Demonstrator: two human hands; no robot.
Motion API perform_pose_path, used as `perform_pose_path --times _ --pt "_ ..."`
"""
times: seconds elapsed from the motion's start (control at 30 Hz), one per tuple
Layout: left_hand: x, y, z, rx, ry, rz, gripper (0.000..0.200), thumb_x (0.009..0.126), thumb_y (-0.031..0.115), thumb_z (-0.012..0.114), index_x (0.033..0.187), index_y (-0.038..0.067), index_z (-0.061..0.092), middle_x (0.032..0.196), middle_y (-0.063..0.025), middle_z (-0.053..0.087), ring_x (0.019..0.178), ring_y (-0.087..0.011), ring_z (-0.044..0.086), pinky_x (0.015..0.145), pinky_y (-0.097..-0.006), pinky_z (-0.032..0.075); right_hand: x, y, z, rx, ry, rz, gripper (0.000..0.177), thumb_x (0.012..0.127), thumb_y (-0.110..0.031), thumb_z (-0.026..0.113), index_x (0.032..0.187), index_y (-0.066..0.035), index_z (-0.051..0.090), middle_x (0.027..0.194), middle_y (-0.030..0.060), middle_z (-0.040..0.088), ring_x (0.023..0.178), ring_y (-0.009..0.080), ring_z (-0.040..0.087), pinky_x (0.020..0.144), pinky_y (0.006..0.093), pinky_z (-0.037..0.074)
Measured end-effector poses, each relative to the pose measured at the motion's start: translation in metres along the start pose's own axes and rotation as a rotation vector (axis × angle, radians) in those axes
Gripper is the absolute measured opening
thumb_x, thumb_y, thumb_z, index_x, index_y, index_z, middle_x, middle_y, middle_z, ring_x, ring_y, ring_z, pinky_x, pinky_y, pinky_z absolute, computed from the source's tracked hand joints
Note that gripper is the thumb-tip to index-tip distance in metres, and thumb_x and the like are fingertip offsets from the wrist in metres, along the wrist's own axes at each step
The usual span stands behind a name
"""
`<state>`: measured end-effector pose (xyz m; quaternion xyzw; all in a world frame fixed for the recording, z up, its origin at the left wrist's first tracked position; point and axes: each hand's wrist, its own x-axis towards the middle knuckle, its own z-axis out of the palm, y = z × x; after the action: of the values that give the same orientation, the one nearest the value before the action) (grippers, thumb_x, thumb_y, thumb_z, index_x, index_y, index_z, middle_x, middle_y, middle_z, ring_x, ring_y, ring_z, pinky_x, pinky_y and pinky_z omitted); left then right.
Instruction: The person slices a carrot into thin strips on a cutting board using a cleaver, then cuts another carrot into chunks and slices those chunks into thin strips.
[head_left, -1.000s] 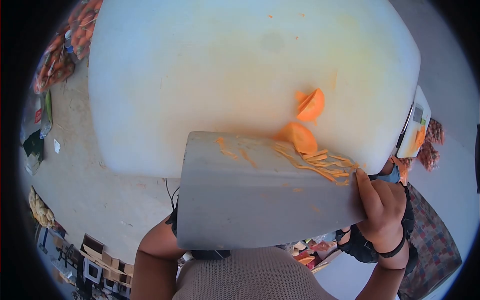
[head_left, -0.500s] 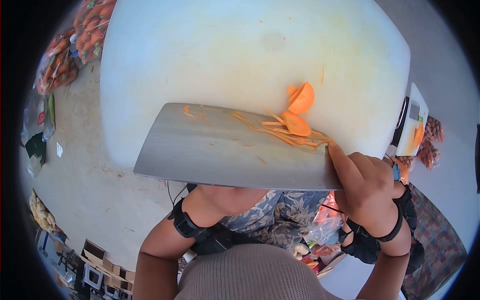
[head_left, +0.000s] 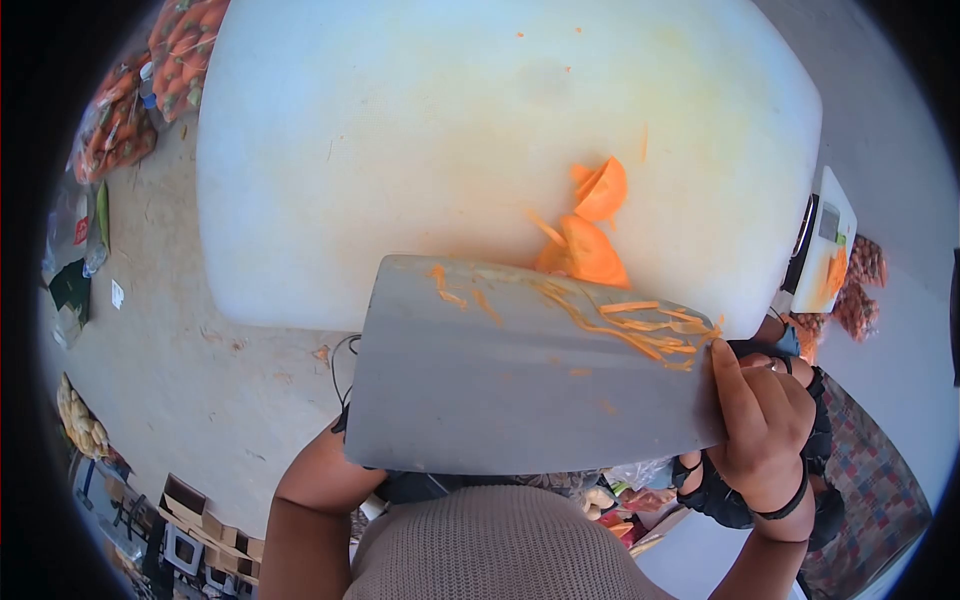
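Note:
My right hand (head_left: pixel 765 425) is closed at the end of a broad cleaver (head_left: pixel 530 390), one finger reaching along the edge of the blade. The blade lies flat side up, with thin carrot shreds (head_left: pixel 655 335) stuck to its upper part. At its far edge, carrot pieces (head_left: pixel 590 250) rest on the white cutting board (head_left: pixel 400 150); another cut carrot piece (head_left: pixel 603 190) lies just behind them. My left forearm (head_left: pixel 325 470) comes up from below, but the left hand is hidden behind the blade.
Mesh bags of carrots (head_left: pixel 190 60) stand on the floor at upper left. A white scale (head_left: pixel 828 235) with orange bits on it is at right. Cardboard boxes (head_left: pixel 190 505) sit at lower left. A patterned mat (head_left: pixel 870 470) lies at lower right.
The cleaver has moved toward my body and to the right, carrying shreds on it. The carrot pieces now stay on the board beyond its edge. My left hand has gone out of sight.

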<state>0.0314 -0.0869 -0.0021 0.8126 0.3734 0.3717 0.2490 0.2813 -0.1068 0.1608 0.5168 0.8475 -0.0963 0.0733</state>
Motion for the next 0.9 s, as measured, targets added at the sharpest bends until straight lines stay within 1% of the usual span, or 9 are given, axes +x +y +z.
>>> perform_pose_path --times 0.13,0.23,0.33,0.43,0.5,0.6,0.63,0.7,0.9 --pt "-0.013 0.007 0.002 0.009 -0.007 -0.044 0.039 0.084 0.023 0.067 0.122 0.011 0.064 0.12 -0.0079 0.064 0.105 -0.0277 0.062 0.089 -0.0401 0.05 0.009 0.004 -0.007 0.033 -0.089 0.015 0.055 0.058 0.002 0.061 0.112 0.009 0.062 0.066 0.0047 0.048 0.052 0.0178 0.051 0.046 0.031 0.039" --pt "-0.028 0.011 0.007 0.03 0.0 -0.079 0.039 0.084 0.023 0.067 0.122 0.012 0.064 0.12 -0.0075 0.064 0.106 -0.0279 0.062 0.09 -0.0405 0.05 0.017 0.007 -0.001 0.044 -0.087 0.014 0.052 0.059 0.001 0.062 0.11 0.009 0.062 0.066 0.0048 0.047 0.052 0.0186 0.052 0.046 0.032 0.039" --pt "-0.049 0.016 0.022 0.121 0.086 -0.151 0.039 0.084 0.024 0.067 0.121 0.013 0.065 0.119 -0.007 0.064 0.106 -0.0281 0.062 0.09 -0.0408 0.05 0.03 0.01 0.006 0.065 -0.108 0.015 0.049 0.059 0.0 0.062 0.108 0.008 0.062 0.066 0.005 0.047 0.053 0.0191 0.053 0.046 0.0326 0.041" --pt "-0.045 0.012 0.023 0.169 0.125 -0.188 0.038 0.084 0.024 0.067 0.121 0.014 0.065 0.119 -0.0068 0.065 0.106 -0.0282 0.062 0.09 -0.0411 0.05 0.049 0.014 0.019 0.085 -0.113 0.014 0.047 0.06 0.0 0.062 0.107 0.006 0.062 0.066 0.0055 0.049 0.053 0.0197 0.055 0.047 0.0324 0.043" --pt "-0.02 0.002 0.004 -0.008 -0.189 -0.089 0.037 0.084 0.023 0.067 0.12 0.014 0.065 0.119 -0.0066 0.064 0.105 -0.0268 0.062 0.086 -0.0395 0.052 0.056 0.014 0.023 0.103 -0.094 0.008 0.047 0.06 -0.001 0.062 0.106 0.005 0.062 0.066 0.0059 0.049 0.053 0.0199 0.056 0.048 0.0322 0.043" --pt "0.001 0.008 -0.003 0.074 -0.2 -0.101 0.032 0.081 0.018 0.069 0.112 0.014 0.069 0.115 -0.0067 0.066 0.101 -0.0264 0.064 0.082 -0.0383 0.053 0.053 0.011 0.026 0.109 -0.063 -0.006 0.047 0.059 -0.001 0.062 0.107 0.005 0.062 0.066 0.0059 0.049 0.053 0.0198 0.056 0.048 0.0316 0.044" --pt "0.007 0.005 -0.003 0.078 -0.194 -0.096 0.032 0.081 0.018 0.069 0.112 0.014 0.069 0.115 -0.0067 0.066 0.101 -0.0264 0.064 0.082 -0.0383 0.053 0.051 0.009 0.027 0.095 -0.044 -0.006 0.049 0.059 -0.001 0.063 0.108 0.005 0.063 0.065 0.0055 0.049 0.053 0.0194 0.056 0.048 0.0314 0.043" --pt "0.017 -0.003 -0.003 -0.195 0.006 -0.011 0.03 0.077 0.01 0.073 0.106 0.004 0.069 0.107 -0.0109 0.068 0.092 -0.0252 0.066 0.077 -0.0328 0.053 0.049 0.004 0.02 0.079 -0.03 -0.004 0.051 0.058 -0.001 0.063 0.108 0.006 0.063 0.065 0.005 0.048 0.053 0.019 0.055 0.048 0.0313 0.043" --pt "-0.005 -0.001 -0.009 -0.064 -0.013 -0.041 0.029 0.076 0.008 0.073 0.105 0.005 0.07 0.106 -0.0108 0.068 0.091 -0.0254 0.066 0.076 -0.033 0.053 0.023 -0.005 -0.002 0.05 -0.03 0.002 0.061 0.052 0.0 0.062 0.112 0.009 0.063 0.065 0.0036 0.049 0.051 0.0175 0.052 0.048 0.0309 0.04"
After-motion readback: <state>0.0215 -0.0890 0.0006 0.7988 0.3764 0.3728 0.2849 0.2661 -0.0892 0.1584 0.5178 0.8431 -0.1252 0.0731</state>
